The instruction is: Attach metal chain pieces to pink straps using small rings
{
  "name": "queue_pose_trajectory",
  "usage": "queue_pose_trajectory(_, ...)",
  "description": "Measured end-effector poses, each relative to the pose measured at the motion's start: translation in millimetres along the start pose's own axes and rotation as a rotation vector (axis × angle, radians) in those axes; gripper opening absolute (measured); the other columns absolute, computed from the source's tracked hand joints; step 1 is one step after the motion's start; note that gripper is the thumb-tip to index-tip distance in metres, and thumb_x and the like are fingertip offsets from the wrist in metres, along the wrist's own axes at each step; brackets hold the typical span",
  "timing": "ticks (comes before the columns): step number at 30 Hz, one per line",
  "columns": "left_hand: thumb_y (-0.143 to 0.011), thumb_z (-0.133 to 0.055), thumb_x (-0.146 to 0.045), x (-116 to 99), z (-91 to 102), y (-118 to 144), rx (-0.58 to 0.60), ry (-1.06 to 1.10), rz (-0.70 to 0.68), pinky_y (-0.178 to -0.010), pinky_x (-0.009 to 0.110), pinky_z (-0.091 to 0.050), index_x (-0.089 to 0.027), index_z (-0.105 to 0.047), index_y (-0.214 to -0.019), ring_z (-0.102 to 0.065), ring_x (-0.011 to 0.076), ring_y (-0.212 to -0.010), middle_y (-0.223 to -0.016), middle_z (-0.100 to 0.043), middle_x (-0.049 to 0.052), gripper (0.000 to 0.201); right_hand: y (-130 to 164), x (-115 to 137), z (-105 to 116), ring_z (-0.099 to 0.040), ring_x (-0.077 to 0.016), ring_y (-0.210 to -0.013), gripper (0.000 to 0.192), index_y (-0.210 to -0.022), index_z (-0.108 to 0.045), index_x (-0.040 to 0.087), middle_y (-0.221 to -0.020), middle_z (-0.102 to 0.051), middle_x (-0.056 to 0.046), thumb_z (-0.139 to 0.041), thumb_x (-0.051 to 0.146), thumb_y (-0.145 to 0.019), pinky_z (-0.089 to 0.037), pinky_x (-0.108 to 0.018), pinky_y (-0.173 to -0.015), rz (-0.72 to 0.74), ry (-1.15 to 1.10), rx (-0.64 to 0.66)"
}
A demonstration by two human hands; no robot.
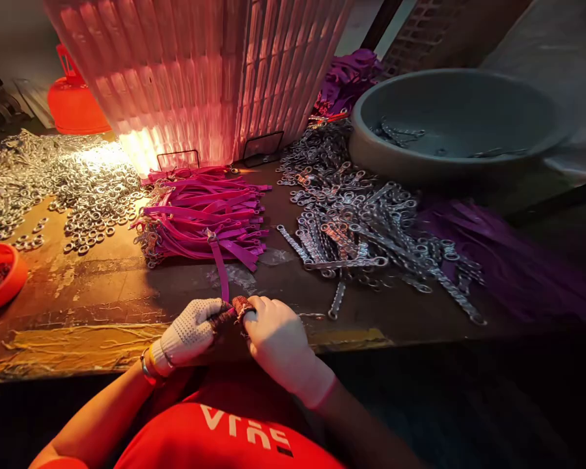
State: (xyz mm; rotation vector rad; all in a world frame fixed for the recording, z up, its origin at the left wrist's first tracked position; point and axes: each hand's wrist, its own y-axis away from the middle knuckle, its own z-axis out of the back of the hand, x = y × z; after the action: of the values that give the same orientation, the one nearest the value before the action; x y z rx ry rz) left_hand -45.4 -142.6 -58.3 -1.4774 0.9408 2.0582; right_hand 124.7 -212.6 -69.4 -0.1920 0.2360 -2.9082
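Both hands wear white work gloves, with dark wrapping about some fingertips. At the table's front edge they meet, fingers closed. My left hand (193,329) pinches the lower end of a magenta strap (221,270), whose upper end carries a small metal fitting and rests against a pile of similar straps (205,208). Close against it, my right hand (278,335) is closed at the same strap end; a bit of magenta shows between the hands. The fingers hide exactly what is gripped there. The piled straps have metal fittings at their left ends.
Metal rings and links (97,195) lie heaped at the left, by an orange bowl (14,280). Twisted metal chain pieces (351,225) spread at the right, below a large grey basin (449,166). A corrugated clear panel (185,78) stands behind. Purple straps (498,254) lie far right.
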Motion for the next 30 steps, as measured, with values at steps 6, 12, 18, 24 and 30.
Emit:
queue_pose_trajectory(6, -0.091, -0.056, -0.052, 9.8, -8.4, 0.0, -0.089, 0.126, 0.015, -0.047, 0.019, -0.032, -0.016, -0.054, -0.076, -0.039, 0.007, -0.05, -0.059, -0.049, -0.003, 0.039, -3.6, 1.7, 10.2, -0.047, -0.0174, -0.065, 0.021, -0.076, -0.063, 0.016, -0.077, -0.062, -0.01, -0.049, 0.011, -0.091, -0.022, -0.036, -0.058, 0.002, 0.088, 0.035)
queue_pose_trajectory(12, -0.089, -0.057, -0.058, 22.8, -16.4, 0.1, -0.069, 0.408, 0.174, -0.038, 0.019, -0.025, -0.018, -0.047, -0.069, -0.032, 0.0063, -0.038, -0.046, -0.044, -0.005, 0.046, -1.8, 2.3, 12.4, -0.052, -0.0173, -0.069, 0.012, -0.082, -0.064, 0.018, -0.081, -0.064, -0.007, -0.057, 0.008, -0.079, -0.028, -0.032, -0.062, -0.076, -0.058, 0.169)
queue_pose_trajectory(18, -0.092, -0.053, -0.04, 22.3, 1.5, -1.6, -0.061, -0.089, -0.045, -0.054, 0.02, -0.032, -0.015, -0.052, -0.069, -0.042, 0.0087, -0.057, -0.062, -0.053, -0.001, 0.034, 0.5, 7.1, -3.2, -0.051, -0.0195, -0.067, 0.018, -0.075, -0.062, 0.018, -0.076, -0.063, -0.009, -0.05, 0.007, -0.084, -0.027, -0.035, -0.06, -0.027, 0.065, 0.086)
queue_pose_trajectory(24, -0.078, -0.051, -0.011, 21.4, 3.0, -9.7, -0.006, -0.362, -0.034, -0.065, 0.024, -0.036, -0.018, -0.065, -0.078, -0.053, 0.0142, -0.068, -0.073, -0.063, 0.001, 0.016, -3.5, -2.9, -10.3, -0.053, -0.0198, -0.069, 0.019, -0.082, -0.066, 0.015, -0.079, -0.063, -0.01, -0.049, 0.008, -0.083, -0.033, -0.033, -0.063, 0.007, 0.013, 0.123)
queue_pose_trajectory(30, -0.089, -0.054, -0.031, 25.3, -3.8, -7.4, -0.012, -0.045, 0.008, -0.06, 0.022, -0.039, -0.017, -0.069, -0.083, -0.052, 0.0127, -0.06, -0.072, -0.065, 0.002, 0.023, 0.7, -9.1, -8.6, -0.063, -0.0233, -0.091, 0.038, -0.111, -0.065, 0.013, -0.102, -0.071, -0.012, -0.046, 0.007, -0.079, -0.046, -0.031, -0.079, -0.106, -0.161, 0.094)
